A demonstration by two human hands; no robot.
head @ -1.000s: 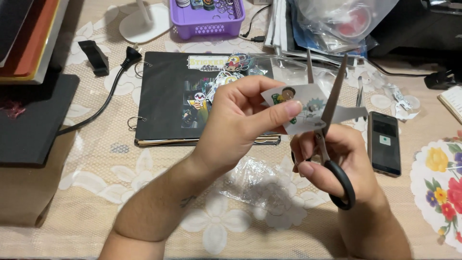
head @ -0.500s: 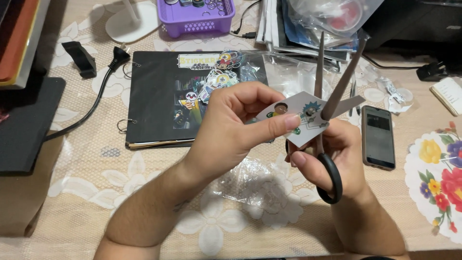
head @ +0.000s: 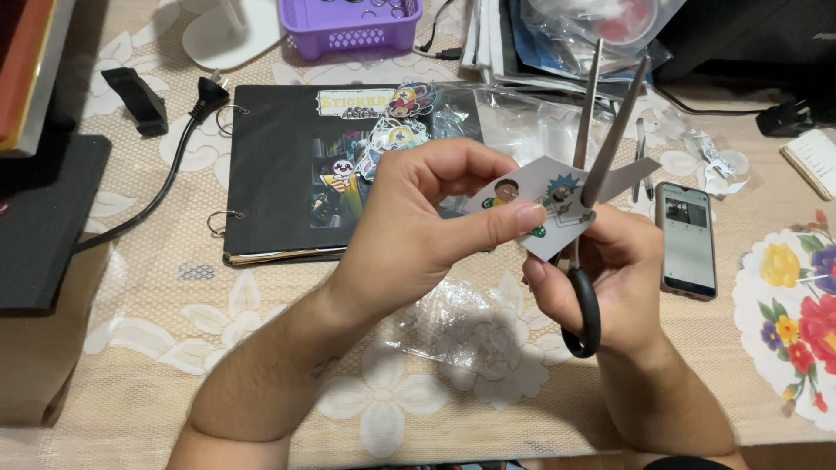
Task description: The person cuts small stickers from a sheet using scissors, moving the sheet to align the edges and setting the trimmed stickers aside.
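- Left hand is pinching a small white sheet of cartoon stickers, thumb on top and fingers curled in under it, holding it up over the desk, so it's closed on the paper.
- Right hand has a pair of black-handled steel scissors, fingers wrapped through the loops. Blades point up and away and stand a little apart, with the sheet's right edge sitting between them.
- The sticker sheet is in the air, just in front of the black ring binder with stickers on its cover, which lies flat on the desk behind the hands.
- Crumpled clear plastic wrapper lies nearer me than the binder, right below the hands.
- Dark smartphone lies face up to the right of the binder, just past the right hand.
- Purple plastic basket sits behind the binder at the far edge, with a white lamp base to its left.
- Black power plug with cable is at the binder's top left corner, the cord trailing off left.
- Floral round mat is far right of the binder, beyond the phone.
- The desk has a beige lace cloth with white flowers.
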